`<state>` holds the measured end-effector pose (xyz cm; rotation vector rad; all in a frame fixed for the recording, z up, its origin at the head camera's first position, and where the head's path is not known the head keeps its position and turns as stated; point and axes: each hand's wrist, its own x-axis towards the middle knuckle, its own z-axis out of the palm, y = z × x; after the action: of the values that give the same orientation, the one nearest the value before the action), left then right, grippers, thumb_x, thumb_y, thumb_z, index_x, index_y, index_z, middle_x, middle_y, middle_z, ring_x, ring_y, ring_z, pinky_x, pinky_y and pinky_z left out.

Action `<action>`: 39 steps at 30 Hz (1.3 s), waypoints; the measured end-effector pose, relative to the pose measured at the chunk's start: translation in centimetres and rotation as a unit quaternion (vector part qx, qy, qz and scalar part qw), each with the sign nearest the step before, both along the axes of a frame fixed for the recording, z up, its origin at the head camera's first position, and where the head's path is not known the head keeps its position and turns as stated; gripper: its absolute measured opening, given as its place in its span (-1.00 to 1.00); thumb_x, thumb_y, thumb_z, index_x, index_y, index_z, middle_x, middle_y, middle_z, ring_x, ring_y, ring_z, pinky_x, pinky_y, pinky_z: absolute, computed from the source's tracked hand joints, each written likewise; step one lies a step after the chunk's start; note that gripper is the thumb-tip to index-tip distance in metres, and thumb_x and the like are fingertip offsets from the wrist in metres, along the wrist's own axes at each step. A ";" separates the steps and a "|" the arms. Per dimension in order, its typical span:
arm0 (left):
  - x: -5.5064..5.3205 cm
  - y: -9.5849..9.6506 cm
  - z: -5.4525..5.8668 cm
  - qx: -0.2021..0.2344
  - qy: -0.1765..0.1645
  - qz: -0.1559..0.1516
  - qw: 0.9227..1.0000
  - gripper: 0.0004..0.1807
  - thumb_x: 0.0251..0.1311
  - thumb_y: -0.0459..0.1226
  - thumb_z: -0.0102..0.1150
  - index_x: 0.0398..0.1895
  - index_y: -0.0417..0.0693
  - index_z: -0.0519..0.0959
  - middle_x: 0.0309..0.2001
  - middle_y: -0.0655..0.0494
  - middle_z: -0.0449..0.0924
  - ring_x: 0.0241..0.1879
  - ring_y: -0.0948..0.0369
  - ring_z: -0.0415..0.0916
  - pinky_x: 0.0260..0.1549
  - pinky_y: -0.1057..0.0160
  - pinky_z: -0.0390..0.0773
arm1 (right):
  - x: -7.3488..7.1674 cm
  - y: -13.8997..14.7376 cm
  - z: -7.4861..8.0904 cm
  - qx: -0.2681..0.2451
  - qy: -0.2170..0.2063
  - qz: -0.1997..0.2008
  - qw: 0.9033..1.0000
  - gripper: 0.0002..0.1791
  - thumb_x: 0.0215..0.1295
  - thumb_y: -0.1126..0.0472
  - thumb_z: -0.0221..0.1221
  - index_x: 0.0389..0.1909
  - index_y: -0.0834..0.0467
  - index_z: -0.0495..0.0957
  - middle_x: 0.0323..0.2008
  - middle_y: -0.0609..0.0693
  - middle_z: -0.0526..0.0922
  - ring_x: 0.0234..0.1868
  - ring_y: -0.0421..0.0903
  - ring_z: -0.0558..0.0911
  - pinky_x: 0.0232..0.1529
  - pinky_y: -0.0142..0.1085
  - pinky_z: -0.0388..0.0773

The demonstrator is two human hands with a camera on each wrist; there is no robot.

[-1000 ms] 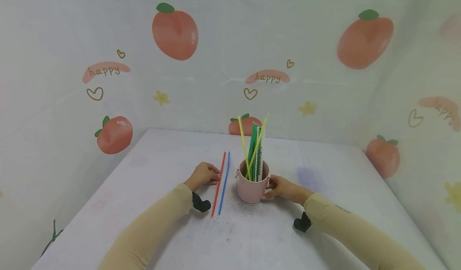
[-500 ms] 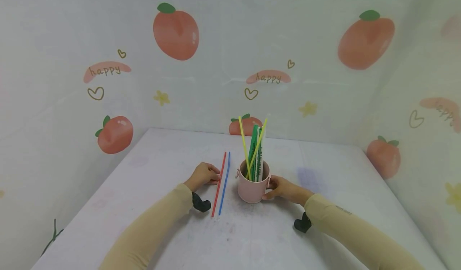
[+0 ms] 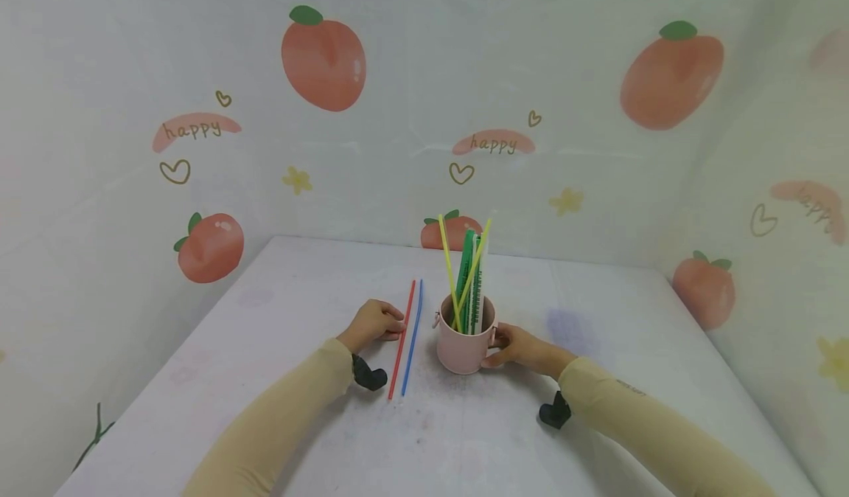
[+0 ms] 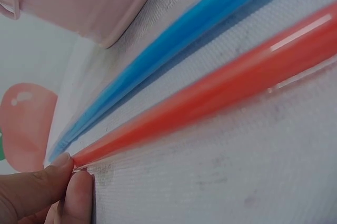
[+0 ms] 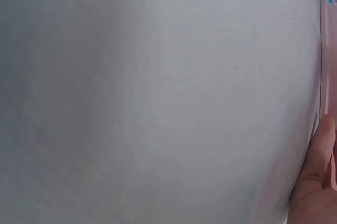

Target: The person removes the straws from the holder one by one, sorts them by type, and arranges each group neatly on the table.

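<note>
With the fingers of my left hand (image 3: 374, 322) I pinch the red straw (image 3: 398, 360) between thumb and fingertip; it lies on the table (image 3: 477, 438), running away from me past my fingers and back toward me on the near side. Just to the right of those fingers, beyond the red straw, the blue straw (image 3: 410, 357) lies nearly parallel to it, with a narrow gap between the two.

The fingers of my right hand (image 3: 527, 349) grip the pink bucket (image 3: 459, 353) at its right side, thumb against the lower wall and the others curled near the handle on that side. The bucket stands upright immediately left of these fingers, so the blue straw lies between it and my left fingers.

Higher than my right fingers, two yellow straws (image 3: 447, 261) rise out of the bucket, leaning across each other, and with them stand some long green and white pieces (image 3: 466, 254); I cannot tell how many there are.

Behind my fingers, a black strap (image 3: 368, 374) shows at my left wrist and tan sleeves (image 3: 285, 416) cover both arms. Far beyond my fingers hangs a white sheet (image 3: 391, 158) printed with red fruit.
</note>
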<state>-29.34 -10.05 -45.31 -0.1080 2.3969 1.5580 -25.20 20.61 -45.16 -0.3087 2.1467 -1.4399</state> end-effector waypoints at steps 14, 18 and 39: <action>0.1 -0.4 -0.2 0.014 0.006 0.002 1.000 -0.78 0.12 -0.46 0.30 -0.14 -0.35 0.63 -0.27 -0.11 0.67 -0.47 0.26 0.62 -0.40 0.30 0.69 | -0.2 -0.2 -0.1 0.012 -0.002 -0.014 1.000 -0.17 0.07 0.29 0.41 0.36 0.30 0.24 0.17 0.18 0.50 0.20 0.07 0.42 0.38 0.07 0.22; 0.0 -0.4 -0.3 0.012 0.005 0.007 1.000 -0.77 0.12 -0.45 0.31 -0.14 -0.34 0.63 -0.28 -0.10 0.67 -0.48 0.27 0.61 -0.40 0.31 0.69 | 0.0 -0.1 0.2 0.013 0.012 0.003 1.000 -0.16 0.05 0.18 0.44 0.33 0.31 0.27 0.14 0.17 0.51 0.17 0.04 0.44 0.33 0.00 0.30; 0.1 -0.3 -0.3 0.026 0.001 0.006 1.000 -0.77 0.10 -0.47 0.31 -0.15 -0.35 0.62 -0.26 -0.12 0.68 -0.45 0.26 0.63 -0.39 0.31 0.69 | 0.1 -0.4 -0.1 0.032 0.011 -0.028 0.999 -0.15 0.06 0.29 0.42 0.36 0.32 0.23 0.15 0.19 0.51 0.17 0.05 0.45 0.34 0.03 0.29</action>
<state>-29.23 -10.36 -45.58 -0.1099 2.3593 1.6254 -25.05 20.21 -45.24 -0.2447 2.2312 -1.3999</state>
